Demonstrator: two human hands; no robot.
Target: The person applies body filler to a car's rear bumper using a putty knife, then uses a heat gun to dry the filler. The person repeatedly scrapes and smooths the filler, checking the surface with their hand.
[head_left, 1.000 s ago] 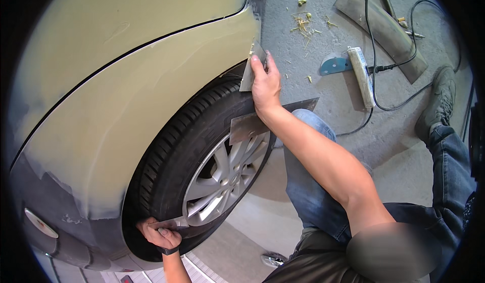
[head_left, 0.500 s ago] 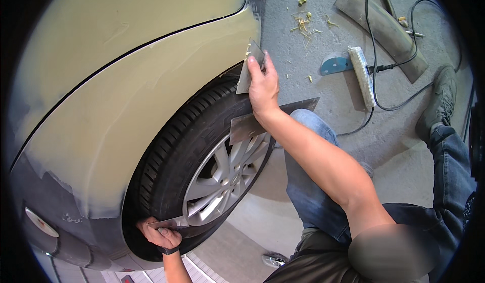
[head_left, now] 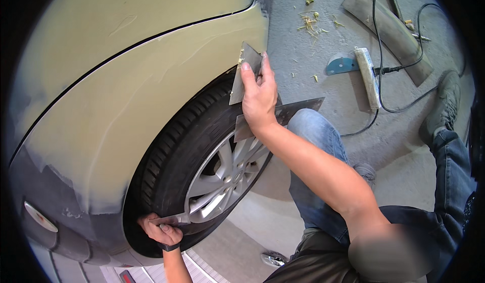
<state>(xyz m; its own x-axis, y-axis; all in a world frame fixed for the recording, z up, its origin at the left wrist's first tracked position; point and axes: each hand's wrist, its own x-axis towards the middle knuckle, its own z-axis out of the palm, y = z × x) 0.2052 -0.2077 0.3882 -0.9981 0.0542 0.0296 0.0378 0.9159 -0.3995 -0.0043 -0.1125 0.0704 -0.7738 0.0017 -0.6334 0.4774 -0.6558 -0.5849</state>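
My right hand (head_left: 260, 91) grips a thin metal putty spreader (head_left: 246, 63) with yellowish bits along its edge. The blade is at the edge of a car fender (head_left: 126, 86) coated in yellow-beige filler, above the tire (head_left: 174, 146). Behind my right wrist, a second, darker metal plate (head_left: 298, 109) spans from the wheel to my knee; what supports it is hidden. My left hand (head_left: 160, 231), with a dark wristband, is closed on another thin metal spreader (head_left: 177, 219) low by the tire and the silver rim (head_left: 209, 184).
On the concrete floor lie yellow filler scraps (head_left: 313, 25), a long grey board (head_left: 386, 35), a white power strip (head_left: 368, 78) with a black cable (head_left: 381, 96), and a blue sanding disc (head_left: 342, 66). My bent knee (head_left: 310, 124) is close to the wheel.
My right hand and its spreader have shifted slightly left, the blade further over the fender edge. My left hand has barely moved. The view has shifted a little.
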